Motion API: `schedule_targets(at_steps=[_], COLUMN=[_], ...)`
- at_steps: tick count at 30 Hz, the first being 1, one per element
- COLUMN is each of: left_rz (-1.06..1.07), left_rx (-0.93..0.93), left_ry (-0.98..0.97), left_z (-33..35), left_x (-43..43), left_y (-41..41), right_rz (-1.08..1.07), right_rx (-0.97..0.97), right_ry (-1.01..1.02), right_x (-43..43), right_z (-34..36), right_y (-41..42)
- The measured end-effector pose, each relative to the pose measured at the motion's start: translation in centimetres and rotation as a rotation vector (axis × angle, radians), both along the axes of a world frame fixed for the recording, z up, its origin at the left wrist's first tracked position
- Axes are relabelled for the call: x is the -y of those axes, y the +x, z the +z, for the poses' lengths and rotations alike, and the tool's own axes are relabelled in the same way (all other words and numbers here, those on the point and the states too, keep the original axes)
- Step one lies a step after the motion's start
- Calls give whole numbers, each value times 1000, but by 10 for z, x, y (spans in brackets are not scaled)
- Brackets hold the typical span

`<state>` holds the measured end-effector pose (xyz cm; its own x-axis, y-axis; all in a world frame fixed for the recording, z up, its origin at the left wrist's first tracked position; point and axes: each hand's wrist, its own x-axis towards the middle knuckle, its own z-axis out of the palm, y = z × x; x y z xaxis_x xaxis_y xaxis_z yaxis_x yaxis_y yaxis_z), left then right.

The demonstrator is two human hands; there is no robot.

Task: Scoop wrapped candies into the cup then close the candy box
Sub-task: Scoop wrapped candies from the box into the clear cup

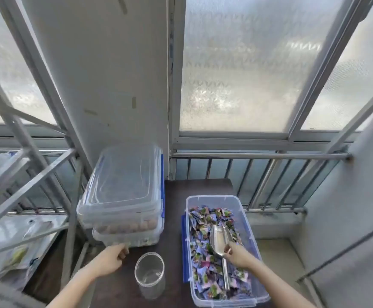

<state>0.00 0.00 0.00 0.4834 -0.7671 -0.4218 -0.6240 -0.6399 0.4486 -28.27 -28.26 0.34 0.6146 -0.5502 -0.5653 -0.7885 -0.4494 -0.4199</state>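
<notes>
An open clear plastic candy box [246, 221] with blue latches holds several purple wrapped candies [203, 258] at the right of the dark table. A metal scoop [220, 243] lies on the candies, bowl pointing away, handle toward me. My right hand [239, 255] pinches the scoop where bowl meets handle. An empty clear plastic cup [150, 274] stands upright left of the box. My left hand [112, 260] rests with curled fingers at the near corner of the stacked clear boxes [123, 196], touching the bottom one. The candy box's lid is not identifiable.
The stack of lidded boxes at left holds brown round items and has a clear lid on top. A metal rack [25, 185] stands further left with bags below. A railing [259, 155] and frosted windows lie behind; the dark table [172, 218] is narrow.
</notes>
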Motion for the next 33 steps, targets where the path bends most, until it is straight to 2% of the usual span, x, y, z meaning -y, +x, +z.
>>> schedule_targets(at_steps=[3,5,11,17,23,28,33], left_rz=[19,86,199,301,371,394,397], left_rx=[-129,-226,-371,-388,-366,-370,-394], left_ry=[88,52,-245,-341,-326,-354,-380], left_z=[-29,-39,-54,-53,-54,-56,-54], left_x=[-20,-24,-4,13,29,40,46], left_y=[-14,-30,-64,-73,-81,-84,-87], right_rz=[-121,-220,-426,-560,-415,-234,-9], right_rx=[-124,-156,-52,46,-23,-12,-199], right_ry=[87,128,146,202,105,-4,-249], right_x=[-11,-21,-41,-49,-27,-1,20], right_z=[-32,-48,-62,-63,-57,-12,31], right_y=[-19,-25,-4,8,-7,-23,-45])
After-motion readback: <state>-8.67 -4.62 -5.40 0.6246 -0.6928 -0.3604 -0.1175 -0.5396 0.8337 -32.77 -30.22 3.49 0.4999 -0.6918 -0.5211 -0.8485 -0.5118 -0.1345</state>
